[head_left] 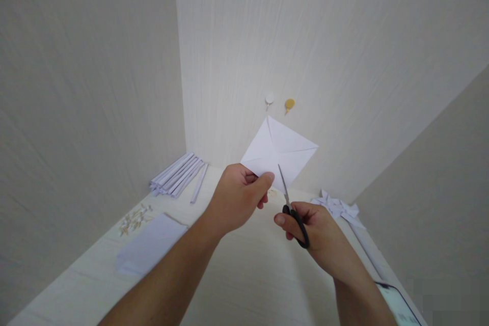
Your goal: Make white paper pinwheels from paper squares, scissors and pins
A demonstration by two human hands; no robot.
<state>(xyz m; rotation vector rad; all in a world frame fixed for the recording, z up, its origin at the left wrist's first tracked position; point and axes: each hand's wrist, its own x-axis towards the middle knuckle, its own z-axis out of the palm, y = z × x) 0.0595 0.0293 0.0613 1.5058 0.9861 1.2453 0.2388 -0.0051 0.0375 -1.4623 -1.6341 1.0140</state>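
Between thumb and fingers, my left hand [242, 196] pinches the lower left part of a square of white paper [294, 136]. Creases run across the sheet from corner to corner. My right hand [311, 224] is closed round the handles of black-handled scissors [287, 199], the thumb at one loop. Their blades lie at the sheet's lower corner, and the tip points up toward the middle where the creases meet. The lower blade is hidden behind the paper, so I cannot tell how far the cut goes.
Rolled paper sticks [178, 175] lie at the back left. Before them are small white and tan pieces [134, 219] and a stack of white paper [151, 244]. Folded paper pieces [338, 206] sit at right, a phone [399, 305] nearer. A white hook [269, 98] and yellow hook [290, 104] are on the wall.
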